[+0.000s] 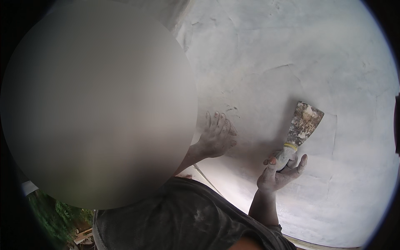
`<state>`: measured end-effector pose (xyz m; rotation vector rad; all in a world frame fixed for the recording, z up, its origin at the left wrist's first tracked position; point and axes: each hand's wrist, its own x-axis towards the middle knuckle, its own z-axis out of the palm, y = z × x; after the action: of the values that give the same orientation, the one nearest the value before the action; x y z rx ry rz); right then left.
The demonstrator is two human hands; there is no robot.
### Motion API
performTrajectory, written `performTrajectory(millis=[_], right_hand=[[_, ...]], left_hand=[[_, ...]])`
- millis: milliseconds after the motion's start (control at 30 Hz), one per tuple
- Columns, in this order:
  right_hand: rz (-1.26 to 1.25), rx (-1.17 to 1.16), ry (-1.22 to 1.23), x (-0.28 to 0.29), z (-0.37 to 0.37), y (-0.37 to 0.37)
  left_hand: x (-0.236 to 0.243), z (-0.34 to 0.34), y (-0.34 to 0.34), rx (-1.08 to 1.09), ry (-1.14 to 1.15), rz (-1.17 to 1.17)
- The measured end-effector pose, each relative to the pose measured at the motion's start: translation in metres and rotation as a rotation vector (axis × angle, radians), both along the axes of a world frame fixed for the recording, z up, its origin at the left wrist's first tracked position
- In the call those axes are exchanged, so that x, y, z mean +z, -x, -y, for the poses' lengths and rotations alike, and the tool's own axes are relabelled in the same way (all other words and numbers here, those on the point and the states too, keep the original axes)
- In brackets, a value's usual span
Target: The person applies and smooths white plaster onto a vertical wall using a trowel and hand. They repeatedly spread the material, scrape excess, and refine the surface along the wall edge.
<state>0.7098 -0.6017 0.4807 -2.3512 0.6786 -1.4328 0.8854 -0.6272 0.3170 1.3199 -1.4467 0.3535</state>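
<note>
One shirt point(166, 216); two hands point(216, 137) point(273, 179); one scraper point(305, 123)

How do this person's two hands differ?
The right hand grips a scraper by its handle; the left hand grips no scraper. The left hand points several fingers upward, while the right hand bends around the handle. The left hand sits higher in view than the right hand. Both look dusty.
</note>
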Motion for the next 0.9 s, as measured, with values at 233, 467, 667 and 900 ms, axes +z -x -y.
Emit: performTrajectory(millis=[233,467,667,900], right_hand=[[-0.083,0.075,-0.018,0.021,0.013,-0.004],[-0.004,0.218,-0.260,0.035,0.028,-0.008],[-0.030,0.290,-0.349,0.040,0.038,-0.004],[-0.151,0.404,-0.344,0.038,0.053,0.011]], left_hand=[[0.051,0.025,-0.006,0.055,-0.003,-0.184],[-0.012,0.008,0.057,0.066,-0.119,-0.179],[0.053,0.043,-0.003,0.122,-0.012,-0.514],[0.040,0.028,0.063,0.095,-0.116,-0.337]])
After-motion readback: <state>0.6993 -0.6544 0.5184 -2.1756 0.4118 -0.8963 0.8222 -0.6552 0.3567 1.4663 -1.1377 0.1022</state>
